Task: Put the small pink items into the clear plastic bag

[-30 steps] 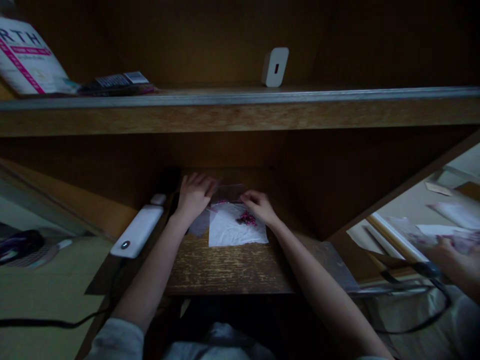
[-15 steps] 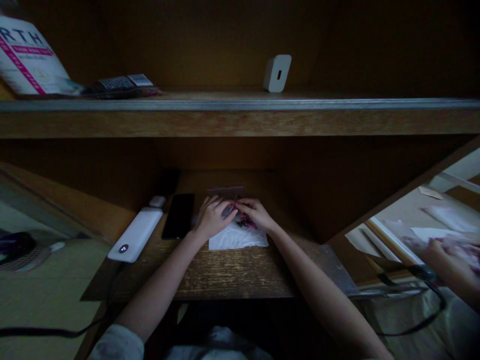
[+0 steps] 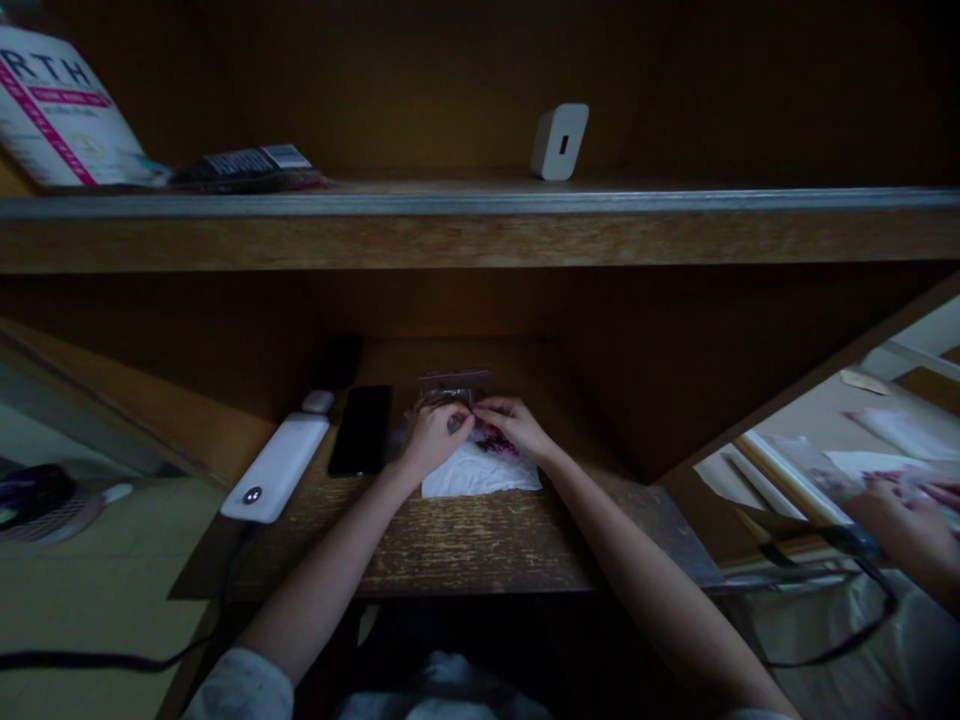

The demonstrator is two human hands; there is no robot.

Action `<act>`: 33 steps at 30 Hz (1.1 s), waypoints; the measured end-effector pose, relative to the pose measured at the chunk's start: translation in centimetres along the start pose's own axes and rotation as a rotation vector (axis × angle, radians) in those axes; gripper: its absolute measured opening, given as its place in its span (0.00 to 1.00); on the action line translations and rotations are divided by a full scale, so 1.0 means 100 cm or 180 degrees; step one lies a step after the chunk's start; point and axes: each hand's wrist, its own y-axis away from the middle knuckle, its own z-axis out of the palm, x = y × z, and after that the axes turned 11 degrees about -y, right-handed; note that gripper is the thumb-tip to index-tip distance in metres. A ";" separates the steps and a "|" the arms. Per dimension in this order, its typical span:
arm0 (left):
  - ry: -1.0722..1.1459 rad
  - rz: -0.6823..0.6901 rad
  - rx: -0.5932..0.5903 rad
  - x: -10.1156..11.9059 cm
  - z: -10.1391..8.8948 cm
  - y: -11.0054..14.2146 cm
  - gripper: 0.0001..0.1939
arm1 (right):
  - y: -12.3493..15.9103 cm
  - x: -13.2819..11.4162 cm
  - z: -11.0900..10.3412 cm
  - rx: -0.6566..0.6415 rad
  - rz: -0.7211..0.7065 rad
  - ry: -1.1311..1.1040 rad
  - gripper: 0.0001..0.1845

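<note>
My left hand and my right hand meet above a white sheet of paper or tissue on the wooden desk. Thumb and fingers of each are pinched together, tips nearly touching. Whatever sits between the fingertips is too small and dark to name. Small dark pink pieces lie in a heap on the white sheet, partly covered by my right hand. Just behind my hands rests a clear plastic bag, its lower part hidden by my left hand.
Left of my hands lie a black phone and a white power strip with a cable. A shelf crosses above, bearing a white charger, a dark packet and a white pouch. At right, another person's hand works over pinkish material.
The fingers of my left hand have curled in more, and a thin strand seen upright between my hands no longer shows. The view has shifted slightly.
</note>
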 end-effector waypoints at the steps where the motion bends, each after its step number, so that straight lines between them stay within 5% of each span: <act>1: -0.0057 0.0006 0.0027 0.000 0.000 0.000 0.06 | 0.000 0.000 0.001 -0.0006 -0.0016 0.0033 0.15; 11: -0.0267 0.0075 0.0434 0.009 -0.004 0.005 0.05 | 0.002 -0.005 0.012 0.0508 -0.0525 -0.0075 0.07; 16: -0.0320 0.0267 0.0406 0.011 -0.002 0.006 0.06 | 0.002 -0.005 0.013 0.0370 -0.0472 -0.0253 0.12; 24: -0.0355 0.0308 0.0517 0.009 -0.005 0.008 0.06 | 0.003 -0.005 0.008 0.0522 -0.0890 0.0209 0.06; 30: -0.0479 0.0448 0.0561 0.003 -0.006 0.006 0.42 | 0.004 -0.006 0.006 0.0363 -0.0661 -0.0270 0.10; 33: -0.0398 0.0467 0.0289 -0.003 -0.003 0.004 0.48 | 0.005 -0.006 0.007 0.0112 -0.0493 -0.0273 0.11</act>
